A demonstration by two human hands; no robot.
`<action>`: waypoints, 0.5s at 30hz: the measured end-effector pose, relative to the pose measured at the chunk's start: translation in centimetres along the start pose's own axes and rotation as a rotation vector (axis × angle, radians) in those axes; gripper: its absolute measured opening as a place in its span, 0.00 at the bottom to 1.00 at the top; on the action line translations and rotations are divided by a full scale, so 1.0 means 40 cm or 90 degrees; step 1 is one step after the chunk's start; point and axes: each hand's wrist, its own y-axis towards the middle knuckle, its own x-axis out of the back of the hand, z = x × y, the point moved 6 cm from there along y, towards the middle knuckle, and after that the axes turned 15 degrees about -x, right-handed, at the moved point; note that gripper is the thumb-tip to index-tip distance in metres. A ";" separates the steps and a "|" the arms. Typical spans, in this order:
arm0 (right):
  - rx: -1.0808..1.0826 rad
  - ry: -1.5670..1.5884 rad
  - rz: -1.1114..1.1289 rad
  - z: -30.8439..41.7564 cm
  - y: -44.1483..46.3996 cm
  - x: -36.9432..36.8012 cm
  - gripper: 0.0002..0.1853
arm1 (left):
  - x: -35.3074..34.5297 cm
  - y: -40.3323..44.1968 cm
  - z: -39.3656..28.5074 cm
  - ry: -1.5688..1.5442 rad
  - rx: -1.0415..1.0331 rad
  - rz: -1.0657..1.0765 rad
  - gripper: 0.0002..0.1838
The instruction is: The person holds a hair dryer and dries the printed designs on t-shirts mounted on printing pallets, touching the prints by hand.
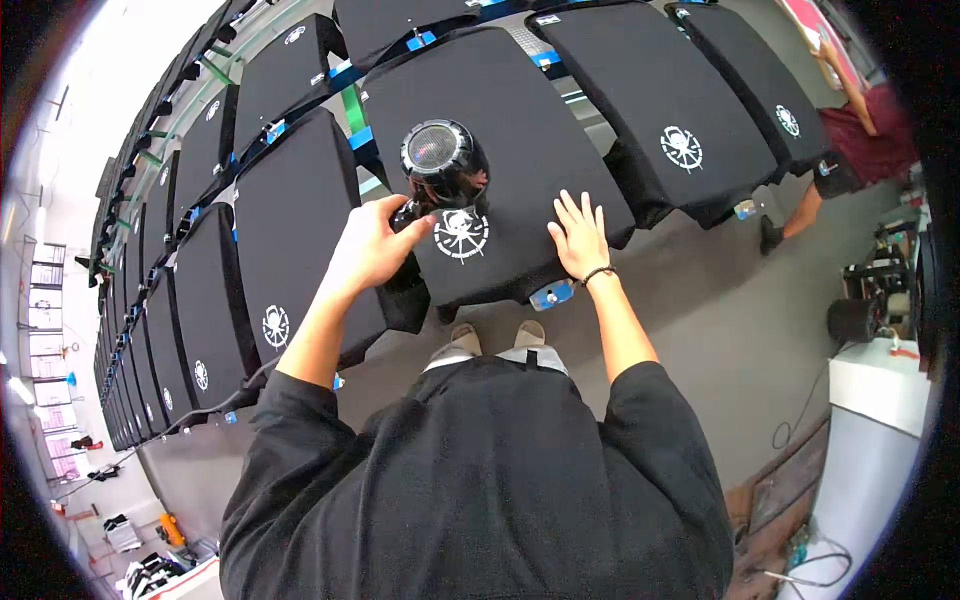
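Note:
A glossy black hair dryer (455, 180) is in my left hand (372, 243), its handle wrapped by my fingers. The dryer's round mesh end faces up toward me, and its body covers the upper edge of a white round print (461, 238) on black fabric (530, 120). That fabric is stretched over a board in front of me. My right hand (580, 235) lies with fingers spread on the same fabric, to the right of the print, holding nothing. A blue metal clamp piece (551, 294) shows at the board's near edge.
Rows of similar boards covered in black printed fabric (680, 110) stand on both sides and beyond. A cord (215, 408) runs along the left boards. Another person (875, 130) in a dark red top works at the right. A white container (878, 390) stands lower right.

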 end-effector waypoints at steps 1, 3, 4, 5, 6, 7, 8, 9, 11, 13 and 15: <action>0.003 0.021 -0.011 -0.006 0.007 0.000 0.26 | -0.007 -0.003 -0.009 -0.014 -0.014 0.031 0.24; 0.002 0.026 -0.003 -0.017 0.013 0.000 0.26 | -0.019 -0.021 -0.022 -0.044 -0.011 0.075 0.24; 0.002 0.030 0.002 -0.019 0.015 0.001 0.26 | -0.020 -0.030 -0.028 -0.042 -0.010 0.076 0.24; 0.004 0.033 -0.003 -0.018 0.013 0.001 0.26 | -0.017 -0.040 -0.035 -0.031 -0.017 0.059 0.24; 0.004 0.033 -0.001 -0.020 0.013 0.000 0.26 | -0.014 -0.048 -0.041 -0.022 -0.023 0.041 0.24; 0.009 0.035 -0.004 -0.020 0.013 0.001 0.26 | -0.013 -0.054 -0.048 -0.011 -0.016 0.024 0.24; 0.016 0.038 -0.008 -0.020 0.012 0.001 0.26 | -0.014 -0.059 -0.043 -0.013 -0.013 0.023 0.24; 0.019 0.038 -0.005 -0.019 0.011 0.000 0.26 | -0.015 -0.068 -0.029 -0.032 0.007 0.033 0.23; 0.014 0.028 0.003 -0.021 0.013 -0.002 0.27 | -0.016 -0.083 -0.018 -0.051 0.030 0.041 0.23; 0.014 0.026 0.003 -0.020 0.014 0.001 0.27 | -0.006 -0.106 -0.026 -0.012 0.005 0.013 0.24; 0.008 0.034 -0.001 -0.019 0.013 0.003 0.26 | 0.003 -0.120 -0.019 -0.018 0.015 0.019 0.24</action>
